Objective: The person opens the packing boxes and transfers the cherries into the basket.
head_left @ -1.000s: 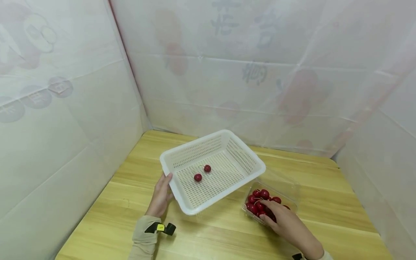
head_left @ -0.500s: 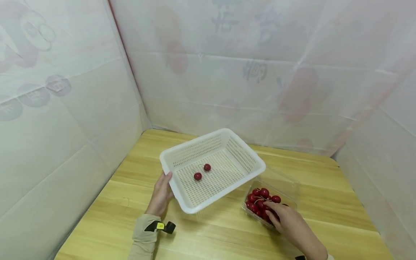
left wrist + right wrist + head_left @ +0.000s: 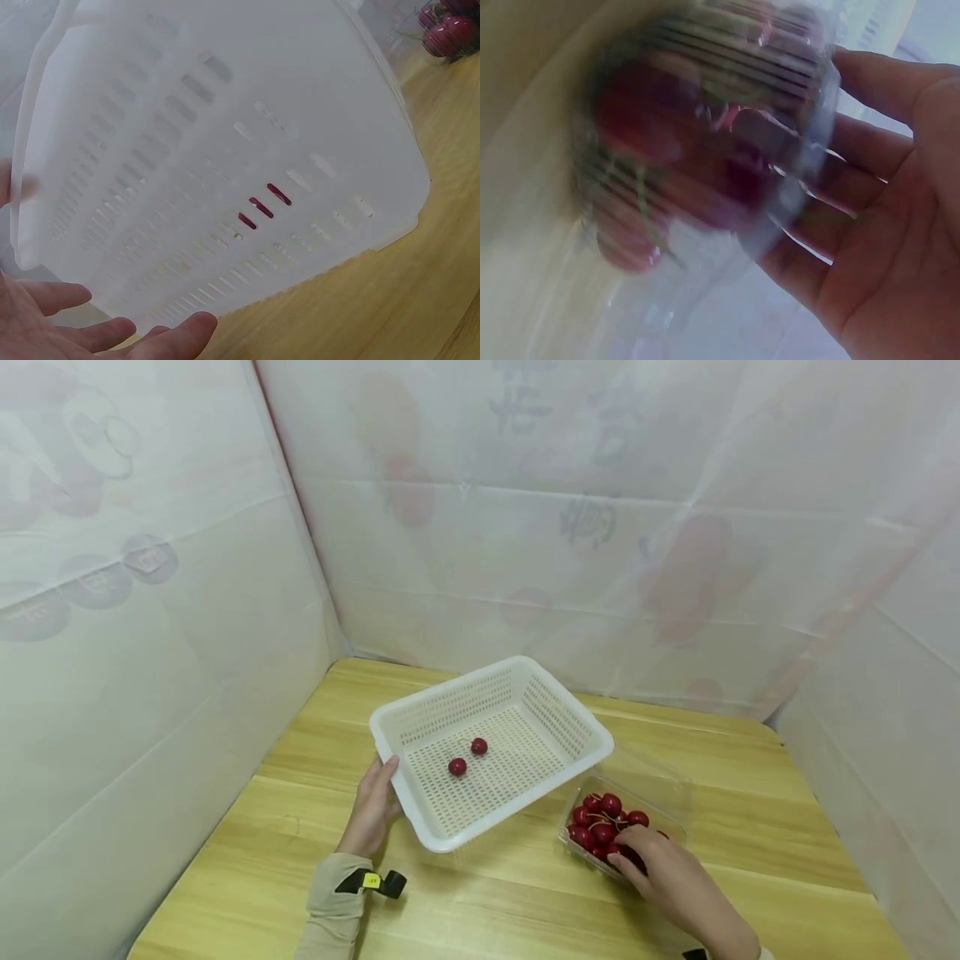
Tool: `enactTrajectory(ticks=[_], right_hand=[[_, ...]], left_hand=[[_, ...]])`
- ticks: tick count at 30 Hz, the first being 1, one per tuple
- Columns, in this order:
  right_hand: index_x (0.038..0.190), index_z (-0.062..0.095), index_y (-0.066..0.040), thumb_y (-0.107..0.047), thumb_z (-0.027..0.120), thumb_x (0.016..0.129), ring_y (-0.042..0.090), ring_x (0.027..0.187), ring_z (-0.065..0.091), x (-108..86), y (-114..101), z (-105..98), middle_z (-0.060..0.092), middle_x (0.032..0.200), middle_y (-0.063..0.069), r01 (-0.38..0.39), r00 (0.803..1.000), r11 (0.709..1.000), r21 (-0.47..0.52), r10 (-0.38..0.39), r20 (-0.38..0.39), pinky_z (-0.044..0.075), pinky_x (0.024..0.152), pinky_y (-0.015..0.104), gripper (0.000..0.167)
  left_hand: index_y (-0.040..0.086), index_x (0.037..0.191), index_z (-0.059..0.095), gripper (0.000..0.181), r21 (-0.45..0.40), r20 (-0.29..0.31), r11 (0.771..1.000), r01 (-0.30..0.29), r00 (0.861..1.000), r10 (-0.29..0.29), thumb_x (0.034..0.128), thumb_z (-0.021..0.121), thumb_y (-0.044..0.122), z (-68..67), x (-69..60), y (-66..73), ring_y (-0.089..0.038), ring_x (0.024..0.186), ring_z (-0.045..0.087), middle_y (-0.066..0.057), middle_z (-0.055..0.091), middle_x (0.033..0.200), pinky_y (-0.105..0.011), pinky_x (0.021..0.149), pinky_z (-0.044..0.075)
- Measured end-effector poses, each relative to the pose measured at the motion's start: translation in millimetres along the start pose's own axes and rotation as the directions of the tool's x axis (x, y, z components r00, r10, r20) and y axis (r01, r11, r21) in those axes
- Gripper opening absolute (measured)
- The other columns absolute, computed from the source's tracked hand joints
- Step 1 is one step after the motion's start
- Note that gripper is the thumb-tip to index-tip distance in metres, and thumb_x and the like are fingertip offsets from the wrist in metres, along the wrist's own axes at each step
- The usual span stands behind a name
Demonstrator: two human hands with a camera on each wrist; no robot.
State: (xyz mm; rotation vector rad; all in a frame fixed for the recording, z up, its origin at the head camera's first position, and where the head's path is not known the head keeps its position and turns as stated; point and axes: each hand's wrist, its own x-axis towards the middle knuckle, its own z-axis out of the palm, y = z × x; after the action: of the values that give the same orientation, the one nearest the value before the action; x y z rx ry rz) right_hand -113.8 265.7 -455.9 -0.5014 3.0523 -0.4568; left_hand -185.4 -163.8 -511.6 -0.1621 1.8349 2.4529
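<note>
The left hand [image 3: 367,810] grips the basket [image 3: 525,739] by its left short side, thumb over the edge and the other fingers beneath, spread rather loosely in the left wrist view; the basket looks thin-walled, light and fairly stiff, so this one-sided hold should do while it bears only two cherries [image 3: 457,767], though more weight would likely make the far end dip, and a hold near the middle of a long side might steady it better; whether its base touches the table [image 3: 510,902] I cannot tell; the right hand [image 3: 667,868] has its fingers bent down at the other cherries [image 3: 602,833] in the clear tub [image 3: 581,858], which stands just to the right of the basket with its lid [image 3: 652,777] open behind; how wide those fingers are spread, and whether they have a cherry between them, I cannot tell, as the right wrist view is blurred; the cherries look small, glossy and round, probably light, slick and easily bruised, so best taken gently round the sides, one or two at a time; the tub looks thin and springy, apt to flex or slide if leaned on
</note>
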Motion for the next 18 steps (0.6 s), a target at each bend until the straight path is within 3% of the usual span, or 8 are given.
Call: enactTrajectory(ticks=[4,7,11,13,15,18], right_hand=[[0.109,0.075,-0.014,-0.026,0.074,0.097,0.021,0.101,0.073,-4.2,3,-11,0.076,0.109,0.001,-0.058,0.998,0.998,0.029,0.058,-0.013,0.064,0.084,0.041,0.017],[0.119,0.073,-0.010,-0.024,0.074,0.097,0.020,0.095,0.073,-8.1,5,-21,0.076,0.116,0.007,-0.070,0.996,0.996,0.054,0.072,-0.048,0.064,0.076,0.037,0.026],[0.127,0.070,-0.009,-0.019,0.076,0.095,0.023,0.094,0.074,-10.0,10,-31,0.076,0.118,0.008,0.041,0.981,0.999,0.023,-0.035,-0.192,0.064,0.073,0.038,0.034],[0.130,0.069,-0.009,-0.012,0.078,0.092,0.024,0.097,0.074,-8.7,14,-36,0.076,0.119,0.006,0.125,0.951,0.992,-0.017,-0.125,-0.284,0.064,0.076,0.036,0.039],[0.129,0.069,-0.007,-0.001,0.079,0.087,0.018,0.094,0.071,-4.9,18,-40,0.074,0.116,0.004,0.220,0.901,0.974,-0.046,-0.221,-0.372,0.060,0.074,0.024,0.044],[0.126,0.070,-0.004,0.013,0.078,0.080,0.007,0.088,0.060,3.1,22,-50,0.067,0.109,0.004,0.326,0.835,0.943,-0.070,-0.321,-0.447,0.048,0.069,0.010,0.049]], left_hand=[[0.028,0.163,0.032,0.058,0.004,0.011,1.000,-0.007,1.000,0.007,0.1095,0.044,0.049,0.1,-1.1,0.2,-0.040,0.134,0.056,-0.022,0.045,0.157,-0.054,0.100,0.059],[0.029,0.163,0.031,0.058,0.003,0.019,1.000,-0.015,1.000,0.015,0.1097,0.043,0.049,-0.3,-1.2,2.1,-0.040,0.135,0.056,-0.023,0.044,0.157,-0.055,0.101,0.059],[0.027,0.162,0.032,0.057,-0.008,0.021,1.000,-0.014,1.000,0.015,0.1100,0.043,0.047,-0.5,-1.0,2.9,-0.041,0.135,0.056,-0.024,0.044,0.157,-0.055,0.101,0.059],[0.026,0.162,0.033,0.058,-0.011,0.018,1.000,-0.009,1.000,0.009,0.1098,0.044,0.048,-0.3,-1.1,2.8,-0.040,0.134,0.057,-0.024,0.044,0.157,-0.055,0.101,0.059],[0.025,0.162,0.033,0.058,-0.011,0.014,1.000,-0.005,1.000,0.006,0.1097,0.044,0.048,0.2,-1.2,2.3,-0.039,0.134,0.058,-0.024,0.044,0.157,-0.054,0.101,0.059],[0.026,0.162,0.033,0.058,-0.013,0.010,1.000,0.000,1.000,0.000,0.1096,0.044,0.048,1.1,-2.0,1.4,-0.040,0.135,0.057,-0.025,0.045,0.156,-0.053,0.101,0.059]])
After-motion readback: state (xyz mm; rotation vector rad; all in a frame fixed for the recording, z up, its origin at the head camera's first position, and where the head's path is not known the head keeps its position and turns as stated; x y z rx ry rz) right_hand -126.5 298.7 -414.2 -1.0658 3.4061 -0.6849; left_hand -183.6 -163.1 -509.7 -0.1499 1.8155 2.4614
